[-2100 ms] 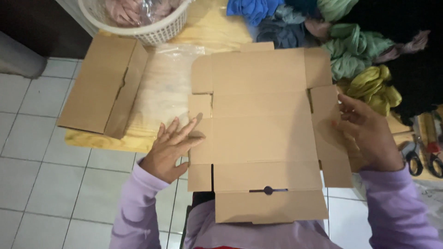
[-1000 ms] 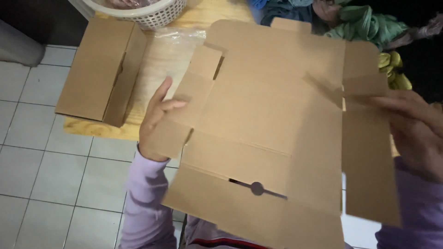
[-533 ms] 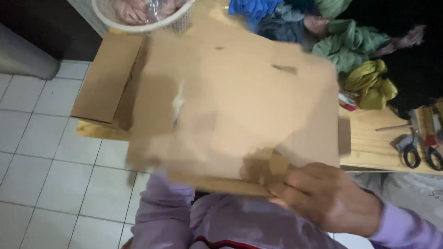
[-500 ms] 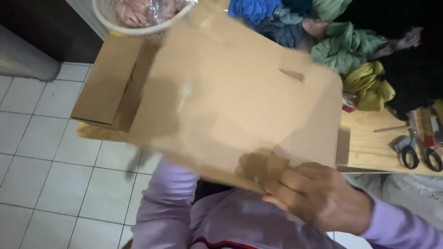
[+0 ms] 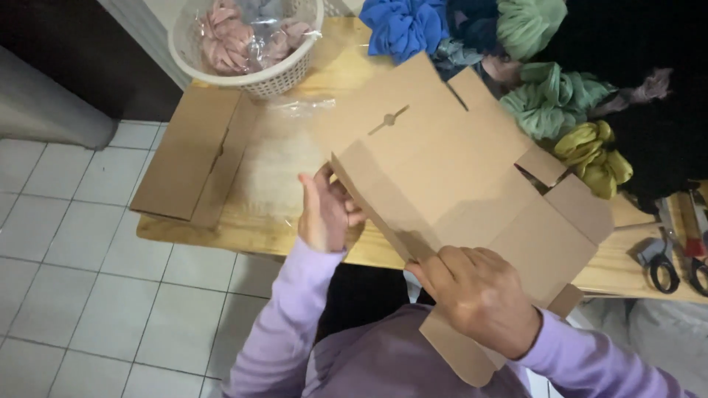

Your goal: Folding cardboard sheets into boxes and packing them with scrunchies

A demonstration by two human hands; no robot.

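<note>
A flat, unfolded brown cardboard box blank [image 5: 450, 177] lies tilted over the wooden table [image 5: 346, 59], its slotted flap pointing away from me. My left hand [image 5: 324, 210] grips the blank's left edge where a long side flap stands folded up. My right hand [image 5: 479, 298] is closed on the near end of that same flap, close to my body. Both arms wear lilac sleeves.
A folded cardboard box [image 5: 195, 162] hangs over the table's left edge. A white plastic basket [image 5: 251, 40] with bagged pink cloth stands at the back left. Blue, green and yellow scrunchies [image 5: 590, 151] pile up at the back right. Scissors [image 5: 664, 269] lie at the right. White floor tiles lie below.
The blank has been turned round, so the slotted flap now points away. My left hand has come back to its left edge and my right hand has shifted to the near flap.
</note>
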